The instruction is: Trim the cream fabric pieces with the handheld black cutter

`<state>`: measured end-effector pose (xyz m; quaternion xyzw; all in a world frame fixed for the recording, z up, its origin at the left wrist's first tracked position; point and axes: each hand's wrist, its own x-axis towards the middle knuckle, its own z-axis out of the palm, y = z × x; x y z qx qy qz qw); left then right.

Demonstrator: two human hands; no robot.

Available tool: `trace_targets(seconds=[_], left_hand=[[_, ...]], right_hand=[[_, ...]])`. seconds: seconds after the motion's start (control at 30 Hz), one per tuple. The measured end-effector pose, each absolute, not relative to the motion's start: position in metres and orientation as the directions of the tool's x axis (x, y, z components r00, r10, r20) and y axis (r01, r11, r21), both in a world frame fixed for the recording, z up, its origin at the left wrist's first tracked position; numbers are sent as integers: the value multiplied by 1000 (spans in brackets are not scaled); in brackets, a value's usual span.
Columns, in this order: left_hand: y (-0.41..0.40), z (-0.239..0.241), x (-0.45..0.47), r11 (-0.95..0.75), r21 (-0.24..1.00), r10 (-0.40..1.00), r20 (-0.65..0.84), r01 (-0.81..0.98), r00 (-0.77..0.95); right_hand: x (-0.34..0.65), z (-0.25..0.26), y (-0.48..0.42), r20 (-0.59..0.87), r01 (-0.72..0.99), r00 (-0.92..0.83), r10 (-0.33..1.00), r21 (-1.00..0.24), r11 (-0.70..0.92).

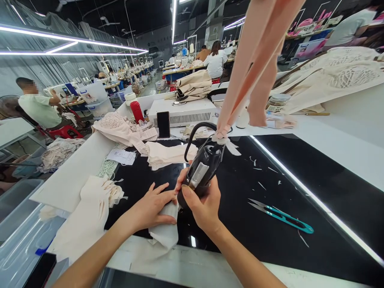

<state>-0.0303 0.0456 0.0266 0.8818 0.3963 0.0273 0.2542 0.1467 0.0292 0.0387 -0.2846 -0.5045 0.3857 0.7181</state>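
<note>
My right hand [205, 204] is wrapped around a black corded hand tool [199, 172] with a metal plate on its side. The tool tilts, its lower end close to my left fingertips; its working tip is hidden. From above, pink fabric straps [240, 76] are tied to its top end. My left hand [150, 210] lies flat with fingers spread, pressing a pale fabric piece [165, 230] against the black work surface [240, 228]. To the right of my hands rest teal thread snips [285, 218], blades pointing left.
Stacked beige fabric pieces [171, 154] lie behind my hands, with more cut fabric [87, 212] at the left. A white vented box [183, 112], a phone [163, 125] and a red bottle [137, 112] stand at the back. Thread scraps dot the surface. Other people sit at machines beyond.
</note>
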Motion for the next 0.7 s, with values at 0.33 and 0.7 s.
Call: trace_targets(seconds=[0.33, 0.7], left_hand=[[45, 25, -31, -574, 458, 713, -130, 679, 689], [45, 22, -29, -601, 440, 700, -113, 667, 705]], right_hand=[[145, 37, 30, 484, -261, 188, 854, -814, 519], [137, 37, 31, 549, -271, 182, 816, -770, 578]])
